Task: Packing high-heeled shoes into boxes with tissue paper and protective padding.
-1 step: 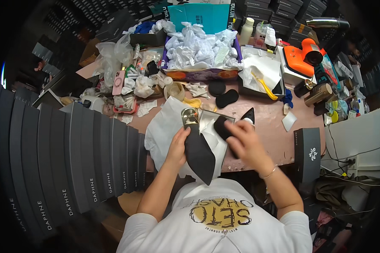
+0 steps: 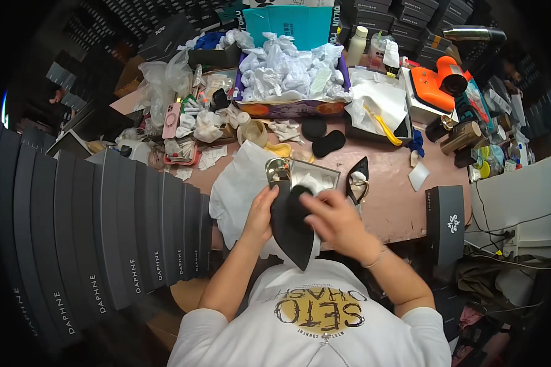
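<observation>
My left hand (image 2: 261, 211) is closed around the side of a black pointed shoe (image 2: 292, 235) with a shiny gold heel end (image 2: 278, 169); its toe points toward me. In my right hand (image 2: 337, 223) is a black rounded pad (image 2: 298, 200), gripped by fingers slightly smeared by motion. The pad lies over the shoe's upper side, and its exact kind cannot be made out. Under the shoe are white tissue paper (image 2: 236, 189) and an open grey box (image 2: 321, 174). A second black pointed shoe (image 2: 357, 179) rests to the right, with pale stuffing inside.
Two black pads (image 2: 329, 144) lie beyond the box. Farther back stands a purple carton (image 2: 300, 109) of crumpled paper, beside a shallow box with a yellow-handled tool (image 2: 382, 125) and an orange device (image 2: 433, 88). Grey shoeboxes (image 2: 116, 226) line the left; another shoebox (image 2: 445, 223) stands right.
My right hand has moved left with the black pad, from beside the shoe onto it. The second shoe is now more uncovered. My left hand and its shoe have barely shifted.
</observation>
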Demonstrator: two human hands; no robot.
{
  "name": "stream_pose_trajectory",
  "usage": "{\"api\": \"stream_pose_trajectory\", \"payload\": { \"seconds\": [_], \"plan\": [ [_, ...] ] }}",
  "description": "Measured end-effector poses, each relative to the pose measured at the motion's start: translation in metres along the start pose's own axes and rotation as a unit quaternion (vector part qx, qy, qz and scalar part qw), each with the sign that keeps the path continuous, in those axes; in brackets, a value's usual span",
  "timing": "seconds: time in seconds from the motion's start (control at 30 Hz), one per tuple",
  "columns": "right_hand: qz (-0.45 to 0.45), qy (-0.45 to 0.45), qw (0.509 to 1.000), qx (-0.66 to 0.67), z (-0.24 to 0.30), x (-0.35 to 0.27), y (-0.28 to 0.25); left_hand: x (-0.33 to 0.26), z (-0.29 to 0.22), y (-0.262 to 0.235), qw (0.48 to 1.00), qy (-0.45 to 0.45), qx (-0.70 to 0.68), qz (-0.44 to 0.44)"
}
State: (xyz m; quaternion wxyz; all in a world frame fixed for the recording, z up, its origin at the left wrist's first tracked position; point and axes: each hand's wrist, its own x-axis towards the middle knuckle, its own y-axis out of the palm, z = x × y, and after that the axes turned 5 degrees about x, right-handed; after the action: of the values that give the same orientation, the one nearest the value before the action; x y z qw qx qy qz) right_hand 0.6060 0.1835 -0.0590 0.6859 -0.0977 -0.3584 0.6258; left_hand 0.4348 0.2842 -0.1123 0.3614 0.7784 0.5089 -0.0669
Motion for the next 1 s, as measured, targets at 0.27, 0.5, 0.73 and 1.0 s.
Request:
{"api": "stream_pose_trajectory", "payload": {
  "seconds": [0.27, 0.5, 0.73, 1.0],
  "plan": [
    [0.036, -0.073, 0.996, -0.029, -0.019, -0.077, 0.070, 0.035, -0.017, -0.038, 0.994, 0.009, -0.086, -0.071],
    [0.081, 0.122, 0.989, 0.033, -0.044, -0.101, 0.038, 0.017, -0.035, -0.006, 0.987, 0.149, 0.055, -0.035],
    [-0.116, 0.397, 0.911, 0.009, -0.074, -0.173, -0.045, 0.048, 0.054, 0.029, 0.594, 0.342, 0.717, 0.130],
    [-0.157, 0.399, 0.900, 0.080, -0.069, -0.201, -0.041, 0.169, 0.149, 0.106, 0.210, 0.310, 0.771, 0.515]
  ]
}}
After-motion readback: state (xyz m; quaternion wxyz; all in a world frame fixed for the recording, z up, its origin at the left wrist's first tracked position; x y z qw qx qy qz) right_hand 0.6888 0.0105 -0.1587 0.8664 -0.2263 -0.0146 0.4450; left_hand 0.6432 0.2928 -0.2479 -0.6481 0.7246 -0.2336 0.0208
